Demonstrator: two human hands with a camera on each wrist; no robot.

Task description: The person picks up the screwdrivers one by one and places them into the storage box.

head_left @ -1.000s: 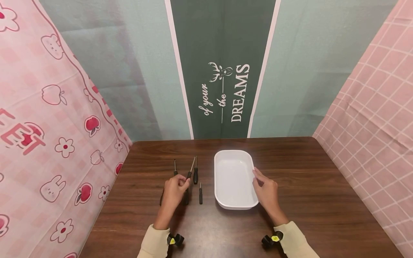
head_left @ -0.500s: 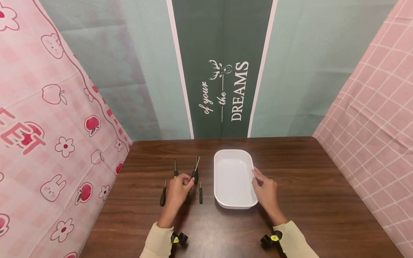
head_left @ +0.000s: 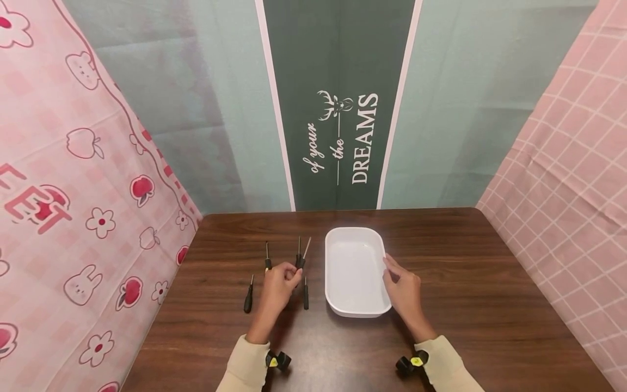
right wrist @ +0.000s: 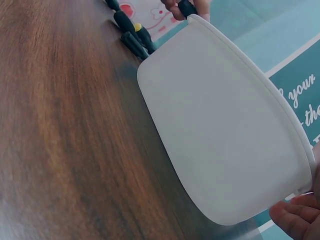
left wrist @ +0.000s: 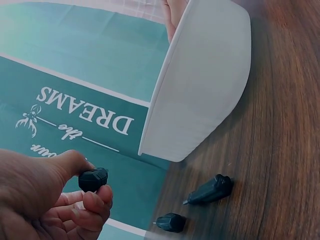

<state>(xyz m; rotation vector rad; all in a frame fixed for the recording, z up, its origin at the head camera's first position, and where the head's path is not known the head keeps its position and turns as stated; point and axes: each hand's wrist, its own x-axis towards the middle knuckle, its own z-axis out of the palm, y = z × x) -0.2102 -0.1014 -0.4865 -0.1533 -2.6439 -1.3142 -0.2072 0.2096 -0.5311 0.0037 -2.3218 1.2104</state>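
My left hand [head_left: 280,282] pinches a black-handled screwdriver [left wrist: 93,179] between thumb and fingers, above the table left of a white rectangular tray [head_left: 355,272]. The held screwdriver's thin metal shaft points away and slightly right in the head view. On the right, my right hand [head_left: 405,287] grips the tray's right rim, thumb on the near side; in the right wrist view its fingertips [right wrist: 292,220] are at the rim. Several black screwdrivers lie under and around the left hand: one small screwdriver [head_left: 306,296] to its right, another screwdriver [head_left: 248,299] to its left. The hand partly covers others.
The brown wooden table [head_left: 465,272] ends at a back edge against a green cloth [head_left: 338,54] with printed words. A pink patterned cloth [head_left: 98,179] hangs at the left, and a pink checked cloth [head_left: 563,163] hangs at the right.
My left hand has moved rightward toward the tray with the screwdriver, uncovering the screwdriver at the left. My right hand has stayed on the tray's rim, and the tray has hardly moved.
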